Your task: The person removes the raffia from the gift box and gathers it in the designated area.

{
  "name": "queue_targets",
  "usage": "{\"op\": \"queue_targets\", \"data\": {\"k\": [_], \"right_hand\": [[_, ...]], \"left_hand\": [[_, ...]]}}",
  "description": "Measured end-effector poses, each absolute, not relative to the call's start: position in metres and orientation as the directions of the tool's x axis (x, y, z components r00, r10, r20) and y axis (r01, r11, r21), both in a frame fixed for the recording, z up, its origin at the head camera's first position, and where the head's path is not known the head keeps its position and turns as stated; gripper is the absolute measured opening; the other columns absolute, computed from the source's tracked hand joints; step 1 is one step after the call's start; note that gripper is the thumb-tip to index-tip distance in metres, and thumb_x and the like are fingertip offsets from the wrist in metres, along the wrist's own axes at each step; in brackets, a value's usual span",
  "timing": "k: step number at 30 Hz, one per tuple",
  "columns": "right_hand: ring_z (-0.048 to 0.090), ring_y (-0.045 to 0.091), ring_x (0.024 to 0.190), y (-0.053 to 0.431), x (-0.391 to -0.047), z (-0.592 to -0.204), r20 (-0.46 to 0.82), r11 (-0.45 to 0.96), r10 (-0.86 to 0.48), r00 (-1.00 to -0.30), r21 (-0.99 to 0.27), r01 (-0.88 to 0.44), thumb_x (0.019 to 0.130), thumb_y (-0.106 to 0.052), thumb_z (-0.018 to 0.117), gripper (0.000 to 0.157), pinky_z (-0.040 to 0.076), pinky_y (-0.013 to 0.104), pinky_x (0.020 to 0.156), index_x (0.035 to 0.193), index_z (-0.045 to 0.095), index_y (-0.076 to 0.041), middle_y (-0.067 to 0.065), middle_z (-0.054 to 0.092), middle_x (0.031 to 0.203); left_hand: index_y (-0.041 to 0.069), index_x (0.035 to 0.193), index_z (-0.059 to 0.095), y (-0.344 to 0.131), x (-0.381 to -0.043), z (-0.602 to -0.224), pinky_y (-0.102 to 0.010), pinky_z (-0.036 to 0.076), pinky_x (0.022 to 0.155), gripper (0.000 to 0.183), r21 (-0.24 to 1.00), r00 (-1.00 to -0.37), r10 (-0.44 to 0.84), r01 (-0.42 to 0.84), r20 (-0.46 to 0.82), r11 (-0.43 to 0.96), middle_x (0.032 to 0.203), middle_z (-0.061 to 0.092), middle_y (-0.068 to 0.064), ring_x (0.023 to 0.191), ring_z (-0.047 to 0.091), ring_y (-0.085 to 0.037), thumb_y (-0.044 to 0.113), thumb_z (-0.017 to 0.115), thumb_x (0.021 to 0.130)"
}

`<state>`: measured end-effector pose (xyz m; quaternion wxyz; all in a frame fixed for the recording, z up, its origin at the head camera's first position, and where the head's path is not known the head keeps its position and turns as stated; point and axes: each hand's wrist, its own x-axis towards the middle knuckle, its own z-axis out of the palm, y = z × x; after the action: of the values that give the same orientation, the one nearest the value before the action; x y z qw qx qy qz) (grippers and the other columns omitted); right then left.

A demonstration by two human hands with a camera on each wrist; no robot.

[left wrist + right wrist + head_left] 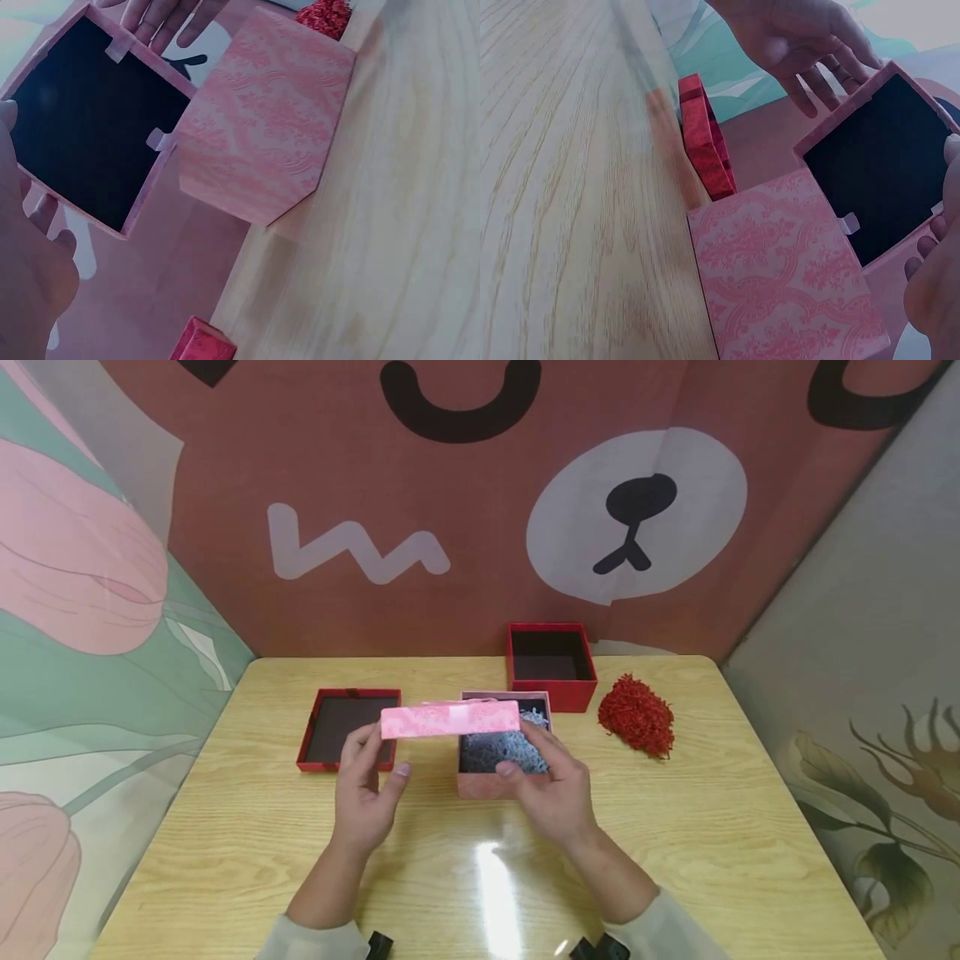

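A pink patterned box lid [450,718] is held up between both hands, its dark inside [97,127] showing in the wrist views with small pale ribbon tabs at the rim. My left hand [363,802] grips its left end, the thumb standing away from the lid in the head view. At the other end, my right hand [555,793] holds the lid by its edge, fingertips at the rim. Below and behind the lid stands the open pink box [487,785], filled with blue shredded paper [506,750]. The lid overlaps part of this box in the head view.
On the left of the wooden table [247,843] lies a red lid [348,727], dark inside facing up. An open red box [555,693] stands behind the pink one. Red shredded paper [637,717] is heaped to its right. A bear-print wall covering [360,460] borders the back edge.
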<state>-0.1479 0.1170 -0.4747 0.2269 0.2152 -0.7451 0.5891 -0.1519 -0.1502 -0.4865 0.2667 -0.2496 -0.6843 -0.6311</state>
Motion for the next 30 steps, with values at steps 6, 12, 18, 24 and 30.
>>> {"op": "queue_targets", "data": {"k": [6, 12, 18, 24, 30], "right_hand": [[0.054, 0.032, 0.137, 0.110, -0.148, -0.475, 0.635, 0.217, -0.133, -0.761, -0.730, -0.648, 0.081, 0.003, 0.085, 0.063, 0.053, 0.030, 0.104, 0.140, 0.064, -0.004, 0.014, 0.064, 0.141], [0.051, 0.034, 0.139, 0.102, -0.147, -0.478, 0.662, 0.150, -0.212, -0.719, -0.704, -0.694, 0.078, 0.005, 0.086, 0.071, 0.055, 0.033, 0.101, 0.143, 0.060, -0.001, 0.021, 0.058, 0.146], [0.051, 0.032, 0.140, 0.092, -0.144, -0.479, 0.633, 0.218, -0.260, -0.730, -0.698, -0.682, 0.077, -0.009, 0.092, 0.080, 0.044, 0.040, 0.115, 0.149, 0.056, -0.007, 0.012, 0.062, 0.143], [0.046, 0.034, 0.144, 0.081, -0.139, -0.481, 0.599, 0.231, -0.312, -0.738, -0.706, -0.670, 0.076, -0.019, 0.094, 0.090, 0.040, 0.053, 0.117, 0.154, 0.050, -0.009, 0.010, 0.057, 0.150], [0.045, 0.030, 0.146, 0.069, -0.136, -0.483, 0.591, 0.203, -0.364, -0.719, -0.704, -0.681, 0.076, -0.021, 0.095, 0.097, 0.040, 0.044, 0.117, 0.157, 0.044, -0.007, 0.009, 0.048, 0.158]], "left_hand": [[-0.011, 0.151, 0.041, -0.164, -0.149, -0.480, -0.038, 0.039, 0.119, 0.068, 0.693, -0.693, -0.005, 0.721, 0.721, -0.010, 0.137, 0.044, -0.021, 0.138, 0.043, -0.033, -0.025, 0.050, 0.085], [-0.009, 0.152, 0.042, -0.178, -0.144, -0.474, -0.036, 0.042, 0.117, 0.068, 0.710, -0.710, -0.022, 0.704, 0.703, -0.036, 0.142, 0.045, -0.021, 0.140, 0.041, -0.033, -0.025, 0.046, 0.086], [-0.012, 0.151, 0.039, -0.191, -0.142, -0.471, -0.035, 0.046, 0.113, 0.068, 0.715, -0.722, -0.014, 0.688, 0.692, -0.124, 0.146, 0.042, -0.022, 0.135, 0.041, -0.033, -0.027, 0.042, 0.085], [-0.016, 0.150, 0.037, -0.206, -0.135, -0.473, -0.030, 0.051, 0.096, 0.066, 0.726, -0.736, -0.014, 0.670, 0.676, -0.154, 0.145, 0.042, -0.022, 0.121, 0.044, -0.031, -0.027, 0.041, 0.086], [-0.020, 0.148, 0.037, -0.219, -0.130, -0.477, -0.027, 0.052, 0.097, 0.062, 0.747, -0.759, -0.012, 0.644, 0.651, -0.164, 0.144, 0.042, -0.022, 0.121, 0.048, -0.032, -0.028, 0.041, 0.087]]}}
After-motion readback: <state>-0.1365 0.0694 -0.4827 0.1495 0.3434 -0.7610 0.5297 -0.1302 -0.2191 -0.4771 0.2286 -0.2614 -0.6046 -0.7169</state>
